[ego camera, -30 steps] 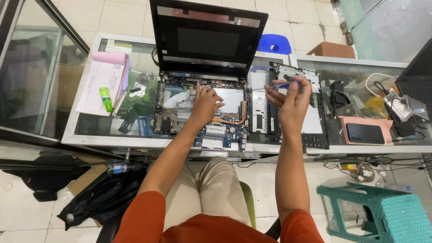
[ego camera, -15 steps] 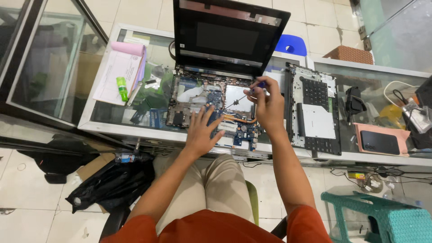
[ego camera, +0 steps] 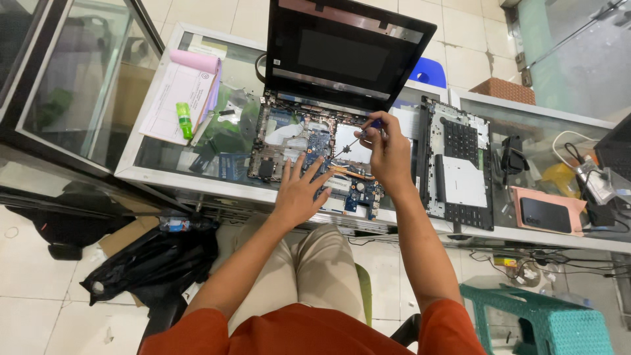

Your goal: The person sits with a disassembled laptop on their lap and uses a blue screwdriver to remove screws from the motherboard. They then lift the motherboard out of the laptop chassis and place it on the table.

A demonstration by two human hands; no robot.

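Note:
An opened laptop base (ego camera: 289,141) with its circuit board exposed lies on a glass counter (ego camera: 151,174), its dark screen (ego camera: 345,56) tilted up behind. My left hand (ego camera: 301,190) rests flat, fingers spread, on the board's front edge. My right hand (ego camera: 388,151) is closed around a small screwdriver (ego camera: 360,137) with a blue handle, its tip pointing down-left at the middle of the board. The removed keyboard cover (ego camera: 460,164) lies upside down just right of my right hand.
Papers with a pink sheet (ego camera: 181,92) and a green marker (ego camera: 185,119) lie at the counter's left. A phone on a pink case (ego camera: 545,212) and tangled cables (ego camera: 585,171) sit at the right. A teal stool (ego camera: 559,322) and a black bag (ego camera: 158,263) are on the floor.
My right hand moved left from over the keyboard cover to above the board with the screwdriver. My left hand slid down to the board's front edge. The view shifted left.

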